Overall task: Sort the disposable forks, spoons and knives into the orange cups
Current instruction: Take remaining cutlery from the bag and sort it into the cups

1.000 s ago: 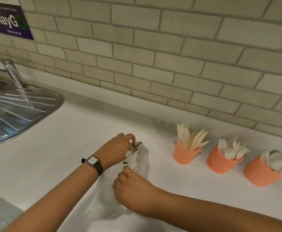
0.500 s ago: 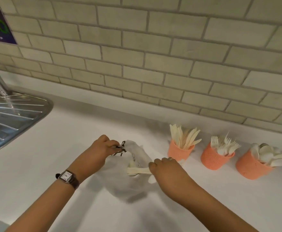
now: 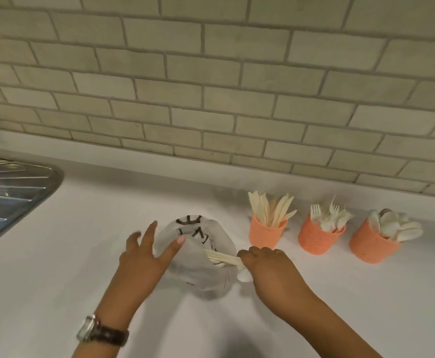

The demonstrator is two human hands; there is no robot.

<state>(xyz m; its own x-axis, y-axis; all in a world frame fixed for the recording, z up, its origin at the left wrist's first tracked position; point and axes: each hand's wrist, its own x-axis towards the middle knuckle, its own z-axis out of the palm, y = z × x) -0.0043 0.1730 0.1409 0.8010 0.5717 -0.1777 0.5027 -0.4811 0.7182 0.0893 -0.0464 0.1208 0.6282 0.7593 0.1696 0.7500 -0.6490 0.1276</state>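
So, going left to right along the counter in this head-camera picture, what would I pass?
Steel sink drainboard → left hand → plastic bag → orange cup of knives → orange cup of forks → orange cup of spoons. The right hand, gripping cutlery, overlaps the cups sideways, so it's left out.

The left cup [image 3: 266, 235], middle cup [image 3: 317, 240] and right cup [image 3: 371, 248] are orange with a fine mesh pattern. The knives [image 3: 270, 209] are cream. The forks [image 3: 330, 218] and spoons [image 3: 394, 226] are white. The bundle [image 3: 221, 258] is cream. The bag [image 3: 203, 280] is cloudy white with black marks. The tabletop [image 3: 82, 241] is white. The wall [image 3: 211, 86] is grey-beige brick tile with grey grout. The sink [image 3: 12, 192] is ridged steel. The watch [image 3: 102, 332] has a silver case and dark brown strap.
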